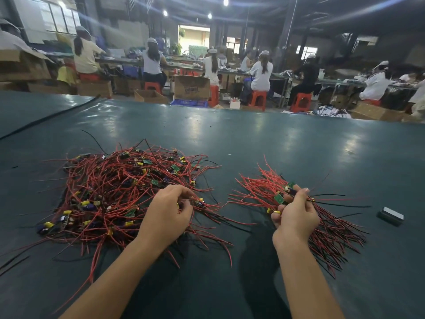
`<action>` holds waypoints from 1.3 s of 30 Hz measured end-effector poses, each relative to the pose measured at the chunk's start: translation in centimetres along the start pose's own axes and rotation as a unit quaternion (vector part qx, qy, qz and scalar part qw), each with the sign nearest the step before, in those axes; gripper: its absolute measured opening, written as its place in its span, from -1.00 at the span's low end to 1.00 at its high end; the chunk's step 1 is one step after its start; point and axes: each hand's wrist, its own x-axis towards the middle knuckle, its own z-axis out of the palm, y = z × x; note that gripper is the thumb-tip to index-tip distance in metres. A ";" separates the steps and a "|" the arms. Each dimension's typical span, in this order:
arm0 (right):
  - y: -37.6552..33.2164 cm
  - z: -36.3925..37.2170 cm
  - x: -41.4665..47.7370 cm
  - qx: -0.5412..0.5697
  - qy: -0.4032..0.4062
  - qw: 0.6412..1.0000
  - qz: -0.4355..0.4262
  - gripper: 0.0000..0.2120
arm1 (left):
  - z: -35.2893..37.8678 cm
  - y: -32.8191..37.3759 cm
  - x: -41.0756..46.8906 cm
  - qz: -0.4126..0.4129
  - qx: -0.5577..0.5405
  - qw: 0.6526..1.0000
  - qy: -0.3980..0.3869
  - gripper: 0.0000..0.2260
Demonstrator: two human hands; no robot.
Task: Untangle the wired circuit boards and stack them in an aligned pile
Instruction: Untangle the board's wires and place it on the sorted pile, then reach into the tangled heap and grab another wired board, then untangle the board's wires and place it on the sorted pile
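Red wires (119, 180) — dark-green table (253, 139)

The left hand (165, 215) curls its fingertips under, so most of the small board (199, 203) they pinch is hidden; only a dark scrap with a yellow part peeks out just past the fingers. The right hand (296, 217) covers most of the bundle (281, 197) with palm and fingers. Two green faces show above the grip, but how many boards it holds and how well they line up cannot be told. Some of the bundle's wires pass out of sight behind that wrist. In the tangled heap (110, 189), beyond the left grip, many boards lie buried under red wire. Right of the right grip, a small dark block (391, 215) is too blurred to identify. The lower edge cuts off both forearms.
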 end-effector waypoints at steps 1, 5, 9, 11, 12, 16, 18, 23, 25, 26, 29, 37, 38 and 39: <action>-0.1 0.0 -0.1 0.005 0.006 1.000 0.009 -0.72 | 0.1 -0.4 0.0 0.004 0.040 0.999 -0.025 -0.84; -0.3 0.0 -0.3 0.014 0.019 0.999 0.041 -0.81 | 0.2 -0.9 -0.1 -0.016 0.101 0.990 -0.101 -0.73; -0.1 0.4 -1.4 0.037 -0.014 0.998 0.052 -0.94 | 0.1 -0.9 -0.1 -0.028 0.129 0.986 -0.102 -0.64; 0.2 0.8 -2.3 0.043 -0.052 0.996 0.050 -0.85 | 0.0 -0.8 0.0 -0.039 0.143 0.984 -0.094 -0.63; 0.4 1.1 -2.8 0.038 -0.072 0.996 0.046 -0.70 | -0.1 -0.9 0.0 -0.042 0.142 0.985 -0.093 -0.64; 1.3 1.3 -3.6 -0.001 -0.130 0.991 0.029 -0.41 | -0.5 -1.3 0.3 -0.033 0.098 0.991 -0.080 -0.74; 1.5 1.4 -3.9 -0.007 -0.141 0.989 0.036 -0.45 | -0.6 -1.3 0.3 -0.024 0.066 0.996 -0.064 -0.79; 1.7 1.5 -4.5 -0.040 -0.178 0.983 0.033 -0.69 | -0.2 -0.8 0.1 0.011 -0.001 0.999 -0.032 -0.78; 2.0 1.5 -4.8 -0.096 -0.234 0.967 0.011 -0.80 | 0.0 -0.5 0.0 0.020 -0.033 0.999 -0.032 -0.75; 2.2 1.4 -4.9 -0.145 -0.266 0.953 -0.018 -0.83 | 0.1 -0.4 -0.1 0.021 -0.036 0.998 -0.039 -0.74; 3.1 1.1 -5.0 -0.288 -0.328 0.885 -0.162 -0.84 | 0.3 -0.5 -0.3 0.013 0.021 0.999 -0.047 -0.78; 4.8 0.4 -5.6 -0.481 -0.415 0.738 -0.231 -0.78 | 0.5 -0.8 -0.2 -0.029 0.084 0.994 -0.066 -0.83; 4.9 0.4 -5.8 -0.499 -0.417 0.723 -0.233 -0.75 | 0.5 -0.8 -0.3 -0.027 0.072 0.995 -0.067 -0.83; 4.9 0.4 -6.0 -0.515 -0.418 0.710 -0.239 -0.73 | 0.4 -0.8 -0.3 -0.025 0.060 0.995 -0.070 -0.83</action>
